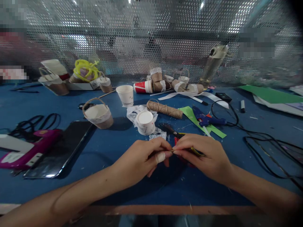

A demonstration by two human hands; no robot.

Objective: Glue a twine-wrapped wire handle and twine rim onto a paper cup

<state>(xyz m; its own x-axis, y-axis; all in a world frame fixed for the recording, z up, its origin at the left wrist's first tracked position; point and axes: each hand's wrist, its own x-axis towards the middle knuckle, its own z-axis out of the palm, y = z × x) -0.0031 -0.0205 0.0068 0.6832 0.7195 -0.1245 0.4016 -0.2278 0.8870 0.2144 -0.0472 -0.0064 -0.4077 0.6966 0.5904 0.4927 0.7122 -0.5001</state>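
Blue table (101,149), phone (63,148), twine roll (165,109), paper cups (125,95)

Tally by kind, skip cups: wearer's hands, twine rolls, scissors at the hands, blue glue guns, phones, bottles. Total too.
Hands: 2 (left hand, right hand)
Twine roll: 1
Scissors at the hands: 1 pair
Blue glue gun: 1
Phone: 1
Bottle: 1
Total: 7
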